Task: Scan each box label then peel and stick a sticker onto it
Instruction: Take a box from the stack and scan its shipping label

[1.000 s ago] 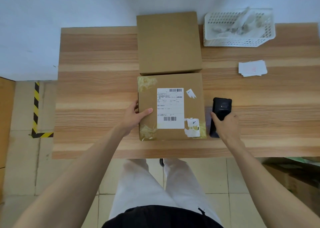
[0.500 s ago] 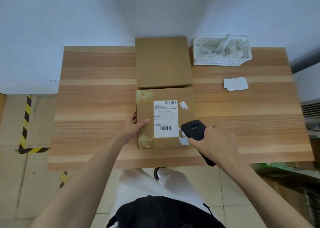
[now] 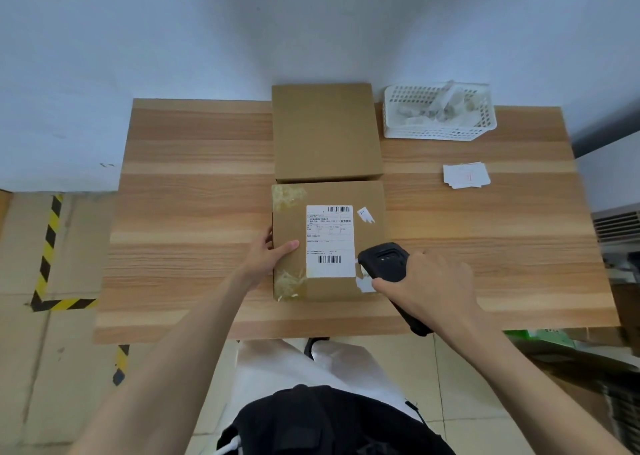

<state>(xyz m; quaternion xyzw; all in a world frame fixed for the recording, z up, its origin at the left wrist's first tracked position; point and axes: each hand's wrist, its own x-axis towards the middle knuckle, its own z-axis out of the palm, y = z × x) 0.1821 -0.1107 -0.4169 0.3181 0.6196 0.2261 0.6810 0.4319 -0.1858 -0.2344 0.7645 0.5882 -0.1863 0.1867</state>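
Two hands busy: my right hand (image 3: 427, 286) grips the black handheld scanner (image 3: 382, 260), its head just right of the white shipping label (image 3: 330, 241); my left hand (image 3: 268, 255) holds the brown cardboard box (image 3: 329, 288) by its left edge.

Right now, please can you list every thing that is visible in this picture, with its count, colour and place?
table: one, light wood, fills the middle of the view.
labelled box: one, brown cardboard, near middle of the table.
shipping label: one, white with barcodes, on top of the labelled box.
plain box: one, brown cardboard, directly behind the labelled box.
basket: one, white plastic, far right of the table, pale scraps inside.
sticker sheets: small pile, white, right side of the table.
scanner: one, black, over the labelled box's near right corner.
hazard tape: yellow and black, on the floor at left.
left hand: grips the labelled box's left edge.
right hand: holds the scanner.
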